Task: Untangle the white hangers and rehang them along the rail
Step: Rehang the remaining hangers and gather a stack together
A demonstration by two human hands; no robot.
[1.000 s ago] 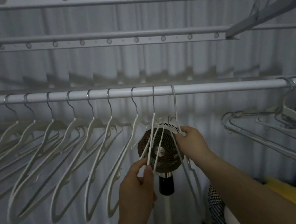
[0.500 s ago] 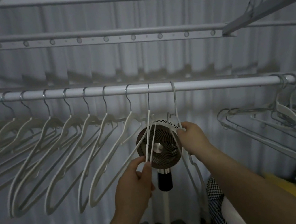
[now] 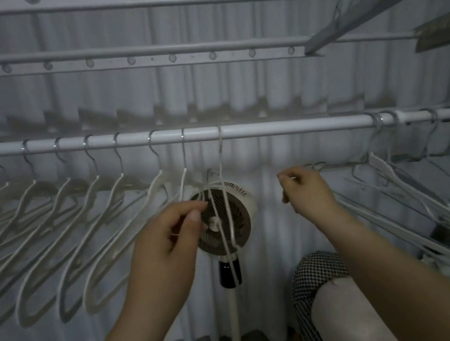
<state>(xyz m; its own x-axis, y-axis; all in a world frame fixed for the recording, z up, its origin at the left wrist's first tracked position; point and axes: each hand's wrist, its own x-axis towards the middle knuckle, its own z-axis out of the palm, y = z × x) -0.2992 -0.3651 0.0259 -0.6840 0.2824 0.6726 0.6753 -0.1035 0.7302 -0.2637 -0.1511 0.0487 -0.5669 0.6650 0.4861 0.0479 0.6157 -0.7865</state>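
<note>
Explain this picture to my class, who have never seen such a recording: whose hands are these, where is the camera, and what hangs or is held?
There is no machine here: a person wears a camera on the head, so you look forward and down along their own arms. A white rail runs across. On its left white hangers hang in a spaced row; on its right is a tangled bunch. The left hand seems to pinch the thin arm of one hanger near the middle. The right hand reaches, fingers curled, to the tip of the bunch; blur hides whether it grips. Behind stands a fan.
</note>
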